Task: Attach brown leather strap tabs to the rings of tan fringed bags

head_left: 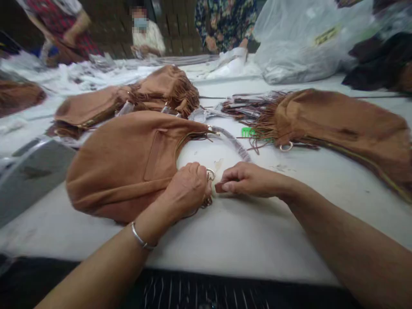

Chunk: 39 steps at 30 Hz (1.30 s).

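A brown fringed handbag (125, 154) lies on the white table (257, 240), its curved opening facing right. My left hand (189, 186) is closed on the bag's lower end, beside a gold ring (210, 174). Just to the right, my right hand (246, 180) pinches a small brown strap piece (220, 187) between thumb and fingers. A short gap separates the two hands. The wrapped strap (234, 143) curves from the bag's upper end down behind my right hand.
More brown bags lie behind (93, 103) and at the right (347, 120). A grey board (38, 171) is at the left edge. Clear plastic bags (289, 51) fill the back right. Several people stand or sit across the table. A green object (247, 132) lies beside the fringe.
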Motion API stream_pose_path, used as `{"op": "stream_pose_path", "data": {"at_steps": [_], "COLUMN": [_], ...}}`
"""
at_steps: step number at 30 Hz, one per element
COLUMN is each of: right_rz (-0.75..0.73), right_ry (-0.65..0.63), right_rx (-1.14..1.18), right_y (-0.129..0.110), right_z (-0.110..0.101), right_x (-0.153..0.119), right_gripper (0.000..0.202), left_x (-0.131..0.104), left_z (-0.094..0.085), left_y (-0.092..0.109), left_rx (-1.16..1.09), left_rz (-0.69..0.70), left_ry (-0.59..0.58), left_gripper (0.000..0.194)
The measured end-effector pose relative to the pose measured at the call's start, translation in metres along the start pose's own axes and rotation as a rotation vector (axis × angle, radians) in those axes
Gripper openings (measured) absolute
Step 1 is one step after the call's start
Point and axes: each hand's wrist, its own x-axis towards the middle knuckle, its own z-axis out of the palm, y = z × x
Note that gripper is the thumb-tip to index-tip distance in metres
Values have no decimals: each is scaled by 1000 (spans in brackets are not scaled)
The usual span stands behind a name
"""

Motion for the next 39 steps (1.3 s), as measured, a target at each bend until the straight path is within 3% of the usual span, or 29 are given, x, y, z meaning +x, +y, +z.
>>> {"op": "stream_pose_path", "data": {"at_steps": [11,27,33,39], "right_rz": [32,160,173,127], "right_ry": [91,287,289,131], "right_rx": [57,429,495,527], "right_y": [-9,-13,-17,-16], "right_z": [7,35,35,28], "right_x": [5,14,15,14], "right_gripper": [18,13,14,17], "left_x": [-4,-7,-7,-8], "left_z": [-3,-9,-10,-9], "left_y": [-3,-7,-8,-7], "left_rx": [-35,-153,-146,-73], "left_rz": [27,-125,-138,-79], "left_ry": [-9,-103,-100,-89], "left_gripper": [8,10,8,9]}}
